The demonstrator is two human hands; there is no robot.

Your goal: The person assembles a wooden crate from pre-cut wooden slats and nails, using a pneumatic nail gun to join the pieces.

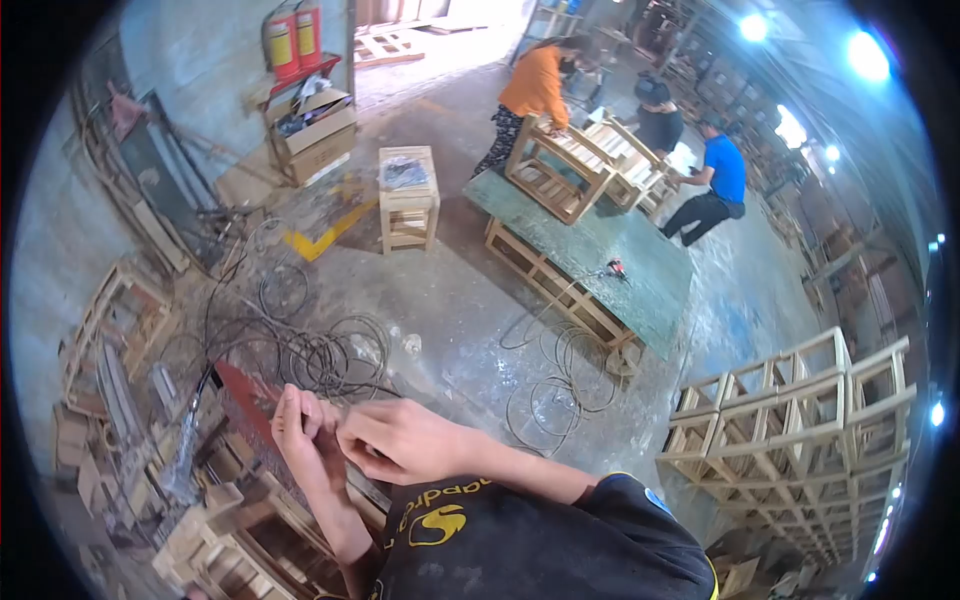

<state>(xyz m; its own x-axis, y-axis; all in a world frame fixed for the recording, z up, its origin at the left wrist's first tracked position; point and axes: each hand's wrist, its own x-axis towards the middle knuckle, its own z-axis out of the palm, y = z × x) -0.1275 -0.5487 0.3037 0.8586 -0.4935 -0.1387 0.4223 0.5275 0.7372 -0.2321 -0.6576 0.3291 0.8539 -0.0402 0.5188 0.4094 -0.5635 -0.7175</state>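
My left hand (308,430) is raised with its fingers bent and pressed together near the thumb. Close beside it on the right, my right hand (392,440) has its fingers curled inward, their tips turned toward the left hand. Whatever lies between the fingers of either hand is too small or hidden to tell. Below both hands is the dark shirt (480,540) with yellow print. A red board (250,405) lies just left of and behind the left hand.
Coiled hoses (335,350) lie on the floor ahead. Beyond stand a stool (408,205) and a green-topped table (600,250) bearing wooden frames (560,175), with three people around it. Stacked frames (790,400) are at right, wooden pieces (240,540) at lower left.
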